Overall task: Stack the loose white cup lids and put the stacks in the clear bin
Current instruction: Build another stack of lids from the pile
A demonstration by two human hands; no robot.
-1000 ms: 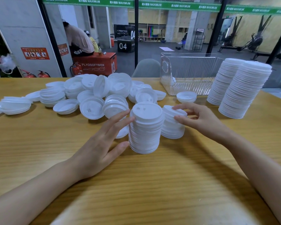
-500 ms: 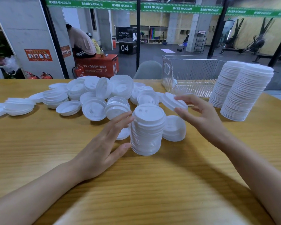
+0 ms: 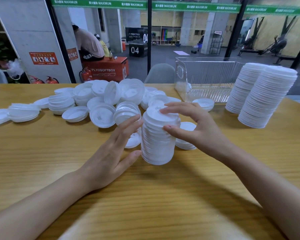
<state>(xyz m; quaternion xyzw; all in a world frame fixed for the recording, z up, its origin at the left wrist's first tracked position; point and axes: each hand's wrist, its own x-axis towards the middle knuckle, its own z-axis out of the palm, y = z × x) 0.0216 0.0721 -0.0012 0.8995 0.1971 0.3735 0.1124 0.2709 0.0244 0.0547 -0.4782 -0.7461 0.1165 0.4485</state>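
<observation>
A stack of white cup lids (image 3: 157, 144) stands on the wooden table in front of me. My left hand (image 3: 111, 153) lies against its left side with straight fingers, thumb at the base. My right hand (image 3: 197, 129) arches over the top of the stack, fingertips on the top lid and thumb on the near side, pinching the upper lids. Behind the left hand lies a heap of loose lids (image 3: 102, 101). A short pile of lids (image 3: 185, 144) sits just right of the stack, partly hidden by my right hand. The clear bin (image 3: 211, 75) stands at the back right.
Two tall lid stacks (image 3: 267, 101) stand right of the bin. A single lid (image 3: 204, 103) lies before the bin. More low piles (image 3: 22, 112) reach toward the table's left edge. A grey chair back (image 3: 160, 73) stands behind the table's far edge.
My right hand lifted a few lids off the short pile on the right and brought them left onto the top of the middle stack. The left hand stayed at the stack's side.
</observation>
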